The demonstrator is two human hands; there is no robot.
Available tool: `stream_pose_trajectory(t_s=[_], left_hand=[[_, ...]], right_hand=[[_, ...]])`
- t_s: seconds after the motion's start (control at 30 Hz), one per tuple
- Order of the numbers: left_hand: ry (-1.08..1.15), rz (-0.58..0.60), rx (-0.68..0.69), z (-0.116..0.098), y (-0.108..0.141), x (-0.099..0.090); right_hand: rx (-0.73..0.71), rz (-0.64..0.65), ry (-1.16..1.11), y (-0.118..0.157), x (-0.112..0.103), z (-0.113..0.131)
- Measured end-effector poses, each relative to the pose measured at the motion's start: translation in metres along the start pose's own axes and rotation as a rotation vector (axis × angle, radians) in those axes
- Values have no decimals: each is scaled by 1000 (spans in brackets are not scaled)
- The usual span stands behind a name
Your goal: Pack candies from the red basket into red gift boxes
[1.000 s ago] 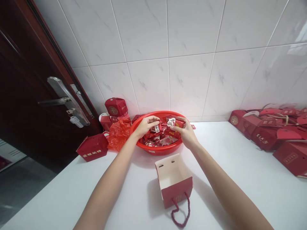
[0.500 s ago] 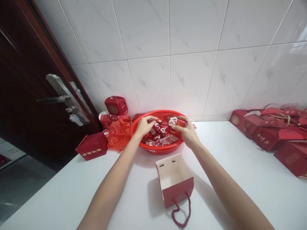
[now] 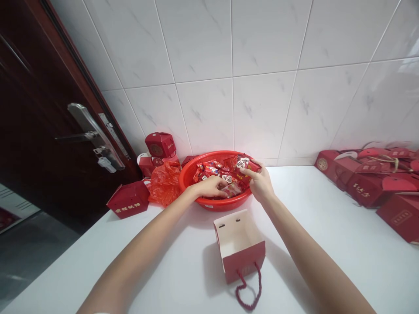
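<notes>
A red plastic basket (image 3: 218,205) stands against the wall, holding several red wrapped candies (image 3: 209,167). My left hand (image 3: 212,187) reaches into its front part, fingers curled down among the packets near a pink clear-wrapped packet (image 3: 233,189); its fingertips are partly hidden. At the basket's right rim, my right hand (image 3: 261,181) grips a red candy packet (image 3: 244,163) with a white label and dark characters between thumb and fingers. Closer to me sits an open red gift box (image 3: 240,240), its cream inside facing up and a twisted dark-red cord handle (image 3: 249,301) hanging in front.
Red boxes (image 3: 128,199) and a crumpled red plastic bag (image 3: 164,181) lie left of the basket. Several more red boxes (image 3: 369,179) are heaped at the right. Behind the white table (image 3: 176,261) rises a tiled wall; a dark door (image 3: 49,109) with a metal handle is at left.
My left hand has moved down and toward the front of the basket, uncovering packets at the back left. My right hand keeps its packet, shifted slightly to the right.
</notes>
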State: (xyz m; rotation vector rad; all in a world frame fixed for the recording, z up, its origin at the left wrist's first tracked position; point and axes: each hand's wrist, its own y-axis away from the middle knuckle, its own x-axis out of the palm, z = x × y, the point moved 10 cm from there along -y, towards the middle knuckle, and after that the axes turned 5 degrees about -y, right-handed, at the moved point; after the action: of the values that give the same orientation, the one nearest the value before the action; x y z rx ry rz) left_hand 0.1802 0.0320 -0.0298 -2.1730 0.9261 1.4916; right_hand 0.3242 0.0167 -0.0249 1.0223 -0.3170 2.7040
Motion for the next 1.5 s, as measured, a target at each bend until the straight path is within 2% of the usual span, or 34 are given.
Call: stream_pose_trajectory(t_s=[0.07, 0.17, 0.2, 0.33, 0.43, 0.53, 0.6, 0.7, 0.8, 0.9, 1.03, 1.13, 1.27, 1.4, 1.47, 1.5], left_hand=[[-68, -125, -76, 9, 1, -15], [-184, -450, -264, 28, 11, -54], [-220, -524, -326, 34, 15, -62], [-247, -635, -491, 51, 27, -74], [-177, -784, -475, 48, 37, -83], [26, -902, -284, 33, 37, -90], [256, -888, -114, 21, 28, -91], [533, -762, 102, -3, 10, -85], [559, -662, 175, -26, -4, -75], [526, -614, 178, -36, -14, -67], [543, -598, 193, -33, -21, -65], [486, -603, 204, -32, -20, -67], [448, -538, 171, -32, -19, -63], [525, -499, 144, -24, -20, -60], [538, -393, 28, -11, -25, -49], [542, -291, -47, -5, -28, -38]], right_hand=[[-7, 3, -15, 0, 0, 0], [-6, 9, -22, 1, 1, 1], [-3, 7, -20, 1, 2, 1], [14, -4, -21, 2, 2, 1], [14, -9, -23, 2, 1, 1], [13, -5, -14, 2, 1, 0], [10, 10, -2, 2, 3, 0], [1, 17, 26, 3, 3, 1], [-11, 37, 55, 5, 4, 2], [-14, 34, 55, 5, 4, 3], [8, 7, 1, 4, 2, 4], [16, 80, -43, 5, 11, 6], [63, 219, -130, 9, 27, 7], [76, 176, -161, 6, 22, 4], [69, 131, -169, 3, 16, 3], [62, 115, -168, 1, 13, 2]])
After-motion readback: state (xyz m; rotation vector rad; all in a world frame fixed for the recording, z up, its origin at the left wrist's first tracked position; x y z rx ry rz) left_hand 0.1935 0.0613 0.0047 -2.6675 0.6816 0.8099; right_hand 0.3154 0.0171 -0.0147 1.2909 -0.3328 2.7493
